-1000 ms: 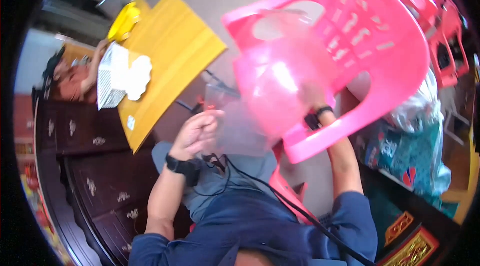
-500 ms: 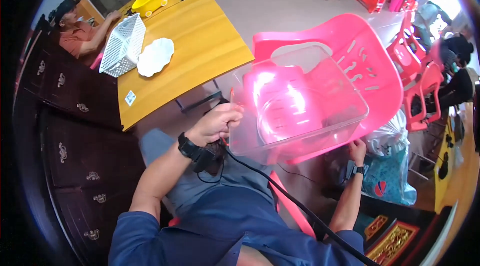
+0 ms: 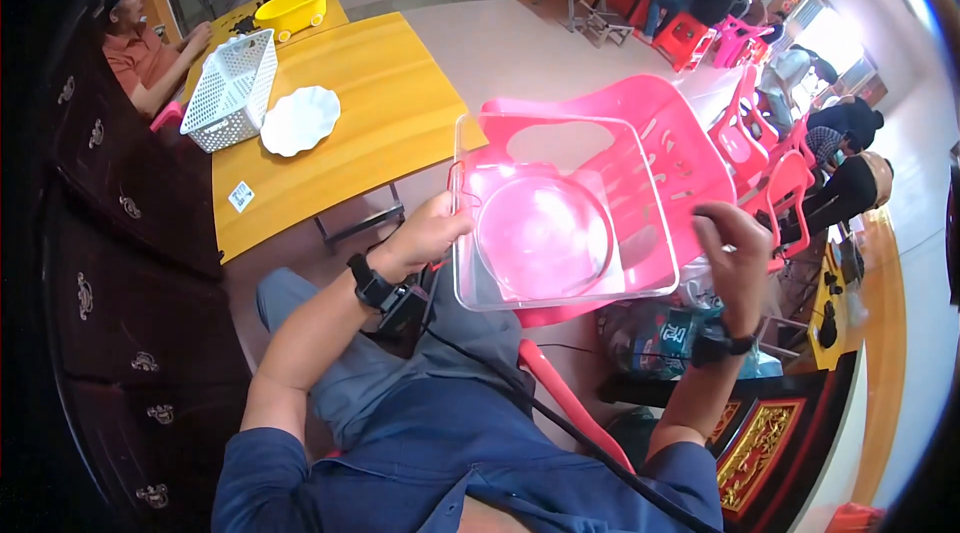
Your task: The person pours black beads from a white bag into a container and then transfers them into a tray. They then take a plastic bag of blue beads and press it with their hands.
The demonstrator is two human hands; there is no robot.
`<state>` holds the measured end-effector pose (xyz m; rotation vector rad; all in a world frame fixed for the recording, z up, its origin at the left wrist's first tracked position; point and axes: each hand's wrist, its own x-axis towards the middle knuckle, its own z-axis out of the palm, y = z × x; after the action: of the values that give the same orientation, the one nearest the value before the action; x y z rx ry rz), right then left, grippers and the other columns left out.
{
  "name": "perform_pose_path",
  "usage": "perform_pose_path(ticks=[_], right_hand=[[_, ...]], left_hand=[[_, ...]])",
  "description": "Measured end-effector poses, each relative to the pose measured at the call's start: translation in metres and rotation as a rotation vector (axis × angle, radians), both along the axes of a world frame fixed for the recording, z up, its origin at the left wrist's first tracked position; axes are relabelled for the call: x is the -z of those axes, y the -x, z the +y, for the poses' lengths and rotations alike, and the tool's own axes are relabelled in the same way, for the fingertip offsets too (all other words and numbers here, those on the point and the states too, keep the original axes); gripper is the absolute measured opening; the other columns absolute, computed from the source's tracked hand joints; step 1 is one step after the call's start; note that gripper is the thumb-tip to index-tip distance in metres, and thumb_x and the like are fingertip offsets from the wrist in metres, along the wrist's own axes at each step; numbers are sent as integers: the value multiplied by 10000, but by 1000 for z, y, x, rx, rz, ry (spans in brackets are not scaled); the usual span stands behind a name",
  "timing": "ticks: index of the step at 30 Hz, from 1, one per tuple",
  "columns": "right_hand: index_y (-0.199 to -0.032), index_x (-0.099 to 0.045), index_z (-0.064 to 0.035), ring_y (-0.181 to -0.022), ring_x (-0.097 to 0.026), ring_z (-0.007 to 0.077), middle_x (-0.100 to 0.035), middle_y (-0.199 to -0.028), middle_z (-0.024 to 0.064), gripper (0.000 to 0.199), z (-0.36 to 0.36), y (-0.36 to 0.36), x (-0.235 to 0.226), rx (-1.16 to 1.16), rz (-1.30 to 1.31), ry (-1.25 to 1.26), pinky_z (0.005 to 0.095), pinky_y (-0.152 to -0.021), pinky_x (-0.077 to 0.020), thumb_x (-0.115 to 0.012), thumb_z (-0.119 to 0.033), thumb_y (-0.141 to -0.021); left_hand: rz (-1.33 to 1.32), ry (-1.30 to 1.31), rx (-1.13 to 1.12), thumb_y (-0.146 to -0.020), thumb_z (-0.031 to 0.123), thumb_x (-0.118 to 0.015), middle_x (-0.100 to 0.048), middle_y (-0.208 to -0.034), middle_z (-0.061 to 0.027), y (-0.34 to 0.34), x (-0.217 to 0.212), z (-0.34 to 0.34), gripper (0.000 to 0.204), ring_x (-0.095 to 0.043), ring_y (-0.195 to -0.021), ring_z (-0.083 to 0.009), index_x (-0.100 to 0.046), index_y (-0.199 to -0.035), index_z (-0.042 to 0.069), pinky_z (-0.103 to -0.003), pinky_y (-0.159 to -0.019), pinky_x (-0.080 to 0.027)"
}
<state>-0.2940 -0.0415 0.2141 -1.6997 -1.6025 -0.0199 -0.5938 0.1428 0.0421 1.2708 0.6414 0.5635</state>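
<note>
A clear, roughly rectangular plastic container [image 3: 640, 283] is tilted in front of me, over the seat of a pink plastic chair [image 3: 680, 143]. The chair shows through its walls, and a large round outline is visible inside it. My left hand [image 3: 432, 231] is closed on the container's left edge, thumb on top. To the right of the container, my right hand [image 3: 738, 258] is raised with its fingers curled toward the thumb, apart from the rim. Whatever its fingertips pinch, if anything, is too small and blurred to make out.
A yellow wooden table [image 3: 390, 83] carries a white perforated basket [image 3: 232, 93], a white scalloped plate [image 3: 300, 121] and a yellow tub [image 3: 292, 11]. A person [image 3: 150, 63] sits behind it. Dark drawers [image 3: 130, 303] line the left. Plastic bags [image 3: 660, 338] lie at right.
My right hand has risen from beside the bags to near the container's right side. The container has moved slightly left and tipped. My left hand has kept its grip. The view has shifted.
</note>
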Motion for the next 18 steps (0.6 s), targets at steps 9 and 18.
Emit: perform_pose_path(ticks=[9,18], right_hand=[[-976,-684,-60,-699,-673,251,-681,-818,101,215,71,32,62,-124,-343,167,345,-620,-522,-714,-102,-767],[-1192,-560,-28,-937,-581,128,-615,-1080,53,297,3,-66,102,303,383,-768,226,-808,-448,-634,-79,-909]], left_hand=[[-58,-140,-42,-862,83,-523,-527,-765,45,-13,12,8,250,-443,-572,-22,-566,-1099,14,-190,-495,-359],[15,3,-85,-848,77,-513,-485,-694,67,3,-10,18,140,-423,-533,-33,-597,-949,29,-210,-456,-325]])
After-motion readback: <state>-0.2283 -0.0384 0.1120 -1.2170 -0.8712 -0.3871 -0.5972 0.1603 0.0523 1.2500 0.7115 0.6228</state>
